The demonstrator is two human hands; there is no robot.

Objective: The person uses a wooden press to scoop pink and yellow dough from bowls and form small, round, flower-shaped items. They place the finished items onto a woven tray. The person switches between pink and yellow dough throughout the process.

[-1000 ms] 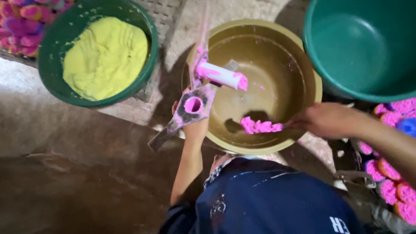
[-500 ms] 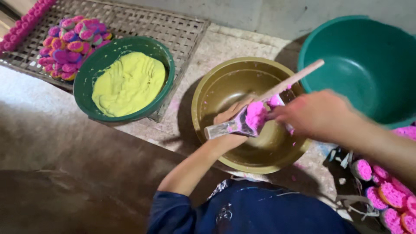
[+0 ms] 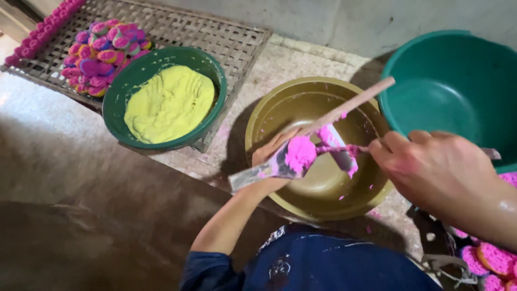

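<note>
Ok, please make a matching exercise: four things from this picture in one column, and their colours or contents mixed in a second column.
1. left hand
2. olive basin
3. dark green bowl
4. teal tub

a. full of yellow dough
b. nothing visible inside
c. grips a mould packed with pink dough
d. pink smears inside

Pairs: 1-c, 2-d, 3-a, 4-b
</note>
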